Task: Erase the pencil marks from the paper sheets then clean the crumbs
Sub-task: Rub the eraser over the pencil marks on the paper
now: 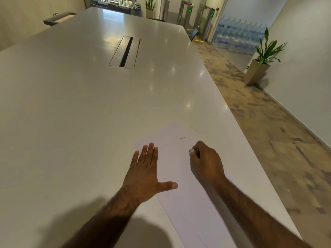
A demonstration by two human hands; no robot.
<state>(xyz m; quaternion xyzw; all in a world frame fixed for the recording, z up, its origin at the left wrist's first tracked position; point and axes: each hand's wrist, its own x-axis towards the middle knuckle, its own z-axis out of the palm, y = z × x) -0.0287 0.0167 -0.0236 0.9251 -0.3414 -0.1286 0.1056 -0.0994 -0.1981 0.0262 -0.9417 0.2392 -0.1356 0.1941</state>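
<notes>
A white paper sheet [179,169] lies on the long white table [80,104], near its right edge. My left hand [145,170] presses flat on the sheet's left side, fingers straight and thumb spread. My right hand [204,160] is curled around a small white eraser [191,150], whose tip touches the paper. A short dark pencil mark [182,138] and a few tiny dark crumbs [191,146] lie on the sheet just beyond the eraser. Another speck [164,178] sits near my left thumb.
A recessed cable slot [126,51] sits in the table's middle. The table's right edge runs close to my right arm, with patterned floor [268,122] beyond. A potted plant [259,67] stands by the right wall. Stacked water bottles [238,36] are at the back.
</notes>
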